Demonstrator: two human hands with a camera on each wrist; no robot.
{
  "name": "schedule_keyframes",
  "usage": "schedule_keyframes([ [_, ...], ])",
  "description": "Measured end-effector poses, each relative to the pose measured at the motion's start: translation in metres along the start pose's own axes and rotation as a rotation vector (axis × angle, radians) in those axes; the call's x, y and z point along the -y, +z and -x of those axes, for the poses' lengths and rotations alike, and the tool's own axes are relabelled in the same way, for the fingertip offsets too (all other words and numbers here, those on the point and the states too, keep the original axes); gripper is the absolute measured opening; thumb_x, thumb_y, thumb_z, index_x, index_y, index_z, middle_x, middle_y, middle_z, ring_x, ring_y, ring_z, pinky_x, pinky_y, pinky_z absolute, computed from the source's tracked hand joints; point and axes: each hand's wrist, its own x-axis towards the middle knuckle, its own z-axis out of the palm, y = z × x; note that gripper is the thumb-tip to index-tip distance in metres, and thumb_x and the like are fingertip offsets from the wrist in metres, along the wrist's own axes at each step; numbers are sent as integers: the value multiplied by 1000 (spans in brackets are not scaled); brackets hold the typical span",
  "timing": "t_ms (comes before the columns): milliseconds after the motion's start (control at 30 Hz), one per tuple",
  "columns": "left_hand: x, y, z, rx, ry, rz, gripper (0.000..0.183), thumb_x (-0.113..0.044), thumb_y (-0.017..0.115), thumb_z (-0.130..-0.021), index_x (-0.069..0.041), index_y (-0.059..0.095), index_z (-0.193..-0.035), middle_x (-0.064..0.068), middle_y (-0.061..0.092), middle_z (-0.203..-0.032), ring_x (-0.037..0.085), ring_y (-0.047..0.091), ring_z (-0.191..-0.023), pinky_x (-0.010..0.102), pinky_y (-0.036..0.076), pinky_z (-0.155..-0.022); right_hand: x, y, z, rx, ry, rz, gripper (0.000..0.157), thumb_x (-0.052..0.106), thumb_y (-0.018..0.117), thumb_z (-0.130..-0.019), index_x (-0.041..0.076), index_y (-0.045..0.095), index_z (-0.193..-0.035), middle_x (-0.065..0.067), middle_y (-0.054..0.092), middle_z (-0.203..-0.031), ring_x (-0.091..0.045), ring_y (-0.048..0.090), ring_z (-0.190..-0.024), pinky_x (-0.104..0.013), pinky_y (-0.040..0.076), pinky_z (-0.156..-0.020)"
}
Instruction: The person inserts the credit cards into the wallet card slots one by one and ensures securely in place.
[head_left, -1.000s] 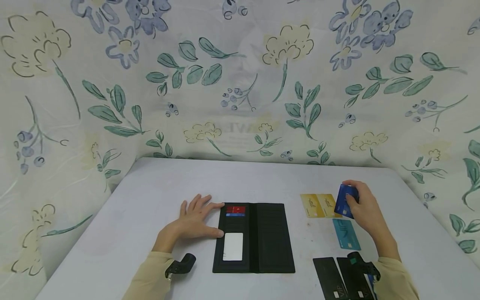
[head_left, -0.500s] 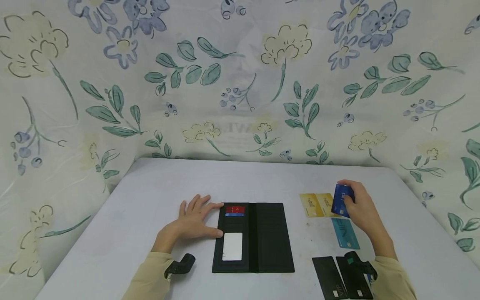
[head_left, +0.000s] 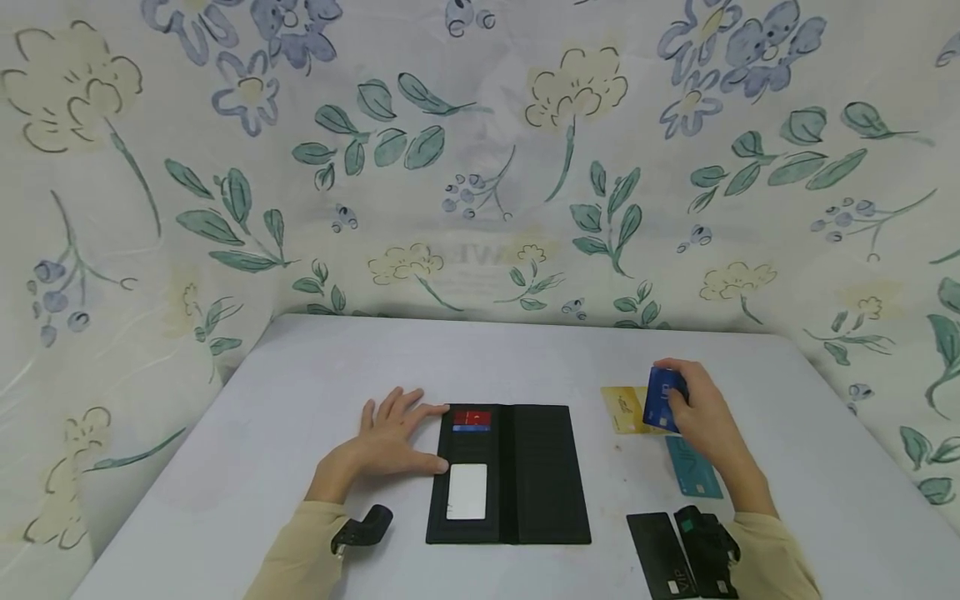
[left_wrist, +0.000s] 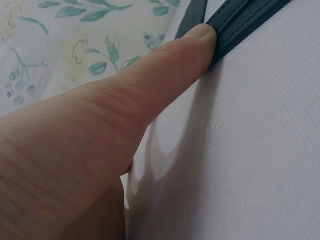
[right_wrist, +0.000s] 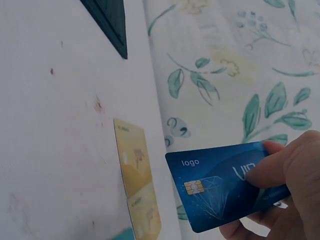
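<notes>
A dark blue VIP card (right_wrist: 215,195) with a gold chip is pinched between the thumb and fingers of my right hand (head_left: 703,417). In the head view it overlaps one of two gold cards (head_left: 622,407) lying side by side. My left hand (head_left: 387,442) is spread beside an unfolded black wallet (head_left: 551,483), its thumb and index fingertip touching the wallet's left edge. In the left wrist view the thumb (left_wrist: 165,70) presses that edge. Red and blue cards (head_left: 472,420) show in the wallet's upper left slot, above a white window (head_left: 467,492).
A teal card (head_left: 693,468) lies just below the gold ones, partly behind my right wrist. Black VIP cards (head_left: 658,550) lie at the front right, one partly covered by the wrist camera (head_left: 705,533). A flowered cloth (head_left: 480,167) hangs behind the white table (head_left: 360,350).
My right hand has moved left with the blue card, which now covers most of the right gold card. My left hand and the wallet have stayed in place.
</notes>
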Motion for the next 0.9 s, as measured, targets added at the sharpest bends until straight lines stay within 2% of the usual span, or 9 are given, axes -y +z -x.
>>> schedule_keyframes([
  [300, 0, -2, 2, -2, 4, -3, 85, -57, 77, -75, -24, 44, -147, 19, 17, -161, 45, -1, -149, 70, -10, -111, 9, 12, -4, 16, -64, -19, 38, -8, 42, -98, -5, 46, -136, -28, 46, -135, -45, 46, -125, -66, 39, -101],
  [700, -2, -3, 3, 0, -6, -10, 84, -55, 77, -76, -24, 44, -147, 18, 17, -162, 45, -1, -149, 70, -9, -111, 27, 35, -15, 16, -70, -76, 39, -5, 44, -98, -1, 47, -137, -25, 46, -139, -44, 45, -129, -64, 37, -106],
  [900, -1, -3, 2, -1, -2, -13, 84, -56, 77, -76, -24, 44, -147, 18, 17, -161, 45, -1, -149, 71, -9, -111, 38, 44, -21, 30, -46, -93, 40, -4, 45, -98, 2, 47, -137, -24, 45, -142, -44, 43, -132, -64, 35, -107],
])
